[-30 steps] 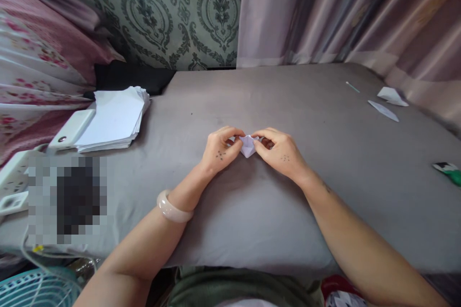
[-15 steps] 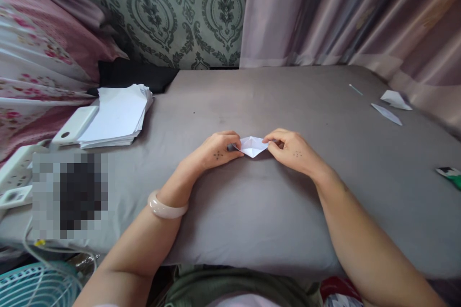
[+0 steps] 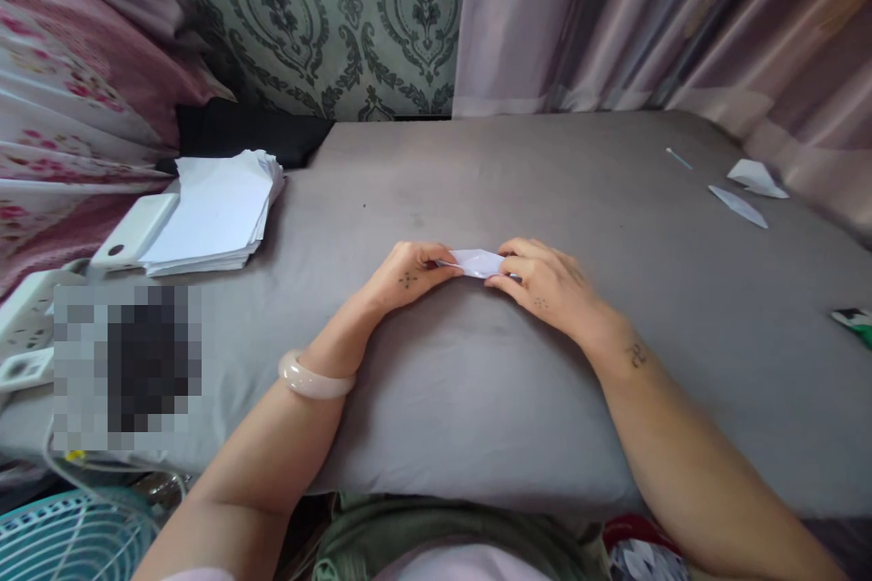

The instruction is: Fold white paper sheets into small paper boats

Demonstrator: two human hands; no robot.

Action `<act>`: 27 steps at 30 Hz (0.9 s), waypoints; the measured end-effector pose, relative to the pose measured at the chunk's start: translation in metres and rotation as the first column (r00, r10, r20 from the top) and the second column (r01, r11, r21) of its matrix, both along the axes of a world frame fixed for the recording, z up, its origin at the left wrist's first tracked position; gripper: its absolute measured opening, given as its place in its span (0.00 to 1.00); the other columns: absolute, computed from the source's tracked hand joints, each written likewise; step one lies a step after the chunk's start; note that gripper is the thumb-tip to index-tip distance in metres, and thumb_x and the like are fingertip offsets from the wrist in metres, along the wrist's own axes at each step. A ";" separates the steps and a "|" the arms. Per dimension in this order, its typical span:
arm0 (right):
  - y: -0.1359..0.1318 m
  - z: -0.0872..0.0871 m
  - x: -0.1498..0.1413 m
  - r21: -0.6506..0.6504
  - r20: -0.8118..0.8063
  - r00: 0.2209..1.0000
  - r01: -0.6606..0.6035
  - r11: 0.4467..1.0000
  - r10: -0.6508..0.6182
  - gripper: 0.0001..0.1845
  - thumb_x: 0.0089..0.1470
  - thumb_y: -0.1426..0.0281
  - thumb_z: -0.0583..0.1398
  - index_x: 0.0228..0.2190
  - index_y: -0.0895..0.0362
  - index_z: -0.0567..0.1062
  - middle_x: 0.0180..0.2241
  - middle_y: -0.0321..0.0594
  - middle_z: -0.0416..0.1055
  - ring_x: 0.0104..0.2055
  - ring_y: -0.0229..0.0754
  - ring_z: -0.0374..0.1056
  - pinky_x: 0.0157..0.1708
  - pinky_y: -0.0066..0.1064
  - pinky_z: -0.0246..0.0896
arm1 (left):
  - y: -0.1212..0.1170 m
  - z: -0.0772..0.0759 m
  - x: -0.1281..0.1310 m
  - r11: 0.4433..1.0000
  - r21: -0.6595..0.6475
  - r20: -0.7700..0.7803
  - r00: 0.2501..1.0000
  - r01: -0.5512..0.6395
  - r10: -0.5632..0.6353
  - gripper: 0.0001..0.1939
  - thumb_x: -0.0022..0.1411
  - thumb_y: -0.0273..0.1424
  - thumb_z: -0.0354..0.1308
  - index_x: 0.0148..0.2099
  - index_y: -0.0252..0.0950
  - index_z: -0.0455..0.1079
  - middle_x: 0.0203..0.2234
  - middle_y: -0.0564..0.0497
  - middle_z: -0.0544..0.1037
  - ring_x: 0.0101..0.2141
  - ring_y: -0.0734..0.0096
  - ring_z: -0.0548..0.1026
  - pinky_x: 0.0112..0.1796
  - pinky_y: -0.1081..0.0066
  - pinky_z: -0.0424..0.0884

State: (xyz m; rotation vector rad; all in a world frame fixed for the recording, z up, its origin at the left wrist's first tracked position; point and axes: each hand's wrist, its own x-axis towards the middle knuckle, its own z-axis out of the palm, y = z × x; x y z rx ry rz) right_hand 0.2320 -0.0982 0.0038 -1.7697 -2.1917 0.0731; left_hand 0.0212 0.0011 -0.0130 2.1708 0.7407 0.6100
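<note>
A small folded white paper (image 3: 479, 263) is held just above the grey-covered surface, stretched between both hands. My left hand (image 3: 412, 275) pinches its left end between thumb and fingers. On the other side my right hand (image 3: 545, 279) grips the right end, thumb below and fingers curled over the top. The paper looks narrow and flattened, with pointed folds; its two ends are hidden by my fingers.
At the left lies a stack of white paper (image 3: 208, 213) beside a white box-like device (image 3: 133, 231) and a power strip (image 3: 24, 313). Far right are folded paper pieces (image 3: 758, 177), a thin white stick (image 3: 679, 159) and a green item (image 3: 855, 324). A blue fan (image 3: 74, 531) stands lower left.
The paper's open, boat-like hollow has narrowed and flattened. My right hand has turned and shifted slightly left, its fingers now further over the paper's end.
</note>
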 end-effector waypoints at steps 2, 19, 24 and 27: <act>0.000 0.001 0.002 -0.038 -0.068 0.997 0.024 0.999 -0.026 0.11 0.59 0.64 0.59 0.28 0.54 0.78 0.41 0.42 0.74 0.39 0.45 0.68 0.36 0.36 0.59 | 0.001 -0.001 -0.001 0.998 -0.057 0.026 0.999 -0.024 0.025 0.12 0.60 0.41 0.59 0.37 0.39 0.78 0.34 0.50 0.81 0.35 0.67 0.77 0.40 0.70 0.71; 0.005 -0.004 0.001 -0.067 -0.384 0.919 0.066 0.996 -0.086 0.10 0.57 0.65 0.58 0.30 0.56 0.77 0.31 0.38 0.75 0.32 0.40 0.67 0.34 0.31 0.57 | -0.003 -0.004 0.010 0.964 -0.257 0.175 0.978 -0.064 0.112 0.08 0.54 0.33 0.63 0.34 0.33 0.71 0.26 0.54 0.73 0.28 0.76 0.68 0.30 0.76 0.64; 0.001 0.001 0.001 -0.112 -0.366 0.926 0.057 0.992 -0.095 0.08 0.56 0.67 0.58 0.39 0.53 0.74 0.35 0.37 0.75 0.33 0.40 0.68 0.34 0.30 0.58 | -0.002 0.000 0.008 0.953 -0.302 0.264 0.960 -0.015 0.098 0.29 0.52 0.29 0.65 0.57 0.36 0.66 0.25 0.56 0.72 0.26 0.76 0.68 0.31 0.75 0.65; 0.000 0.003 0.003 -0.202 -0.387 0.906 0.096 0.975 -0.169 0.18 0.55 0.66 0.60 0.48 0.49 0.70 0.36 0.34 0.75 0.30 0.38 0.67 0.32 0.29 0.57 | -0.002 0.001 0.006 0.944 -0.328 0.205 0.974 -0.028 0.100 0.29 0.51 0.29 0.67 0.56 0.35 0.68 0.24 0.55 0.72 0.23 0.77 0.66 0.27 0.75 0.63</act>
